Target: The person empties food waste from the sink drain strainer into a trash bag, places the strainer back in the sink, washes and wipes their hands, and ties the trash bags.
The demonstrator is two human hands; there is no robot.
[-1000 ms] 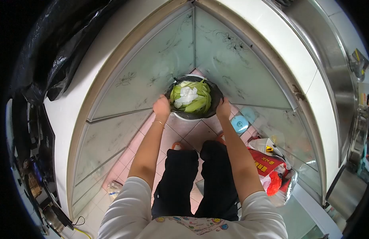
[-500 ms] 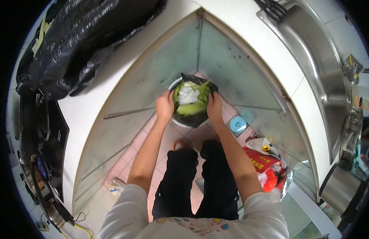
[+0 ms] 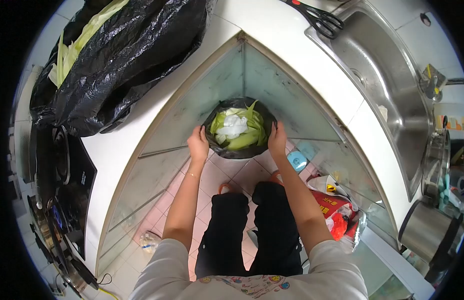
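Observation:
A black garbage bag (image 3: 223, 149) lines a round white bin (image 3: 238, 165) in the corner between the cabinet doors, its mouth spread wide. My left hand (image 3: 198, 143) has its fingers closed over the left side of the bag's rim. On the opposite side my right hand (image 3: 277, 141) grips the rim the same way. Inside the bag lie green corn husks (image 3: 244, 140) and a crumpled white wad (image 3: 234, 126), perhaps tissue or thin plastic. Most of the bin is hidden under the bag.
A large black plastic bag (image 3: 137, 65) with husks (image 3: 84, 42) rests on the left counter. Scissors (image 3: 319, 19) lie by the steel sink (image 3: 372, 65) at right. A red package (image 3: 329, 205) and a blue round item (image 3: 296, 161) are low on the right.
My hands have moved apart, pulling the garbage bag's mouth wider, and its black edge now covers the bin's rim. The camera view has shifted slightly, showing more of the counter bag and scissors.

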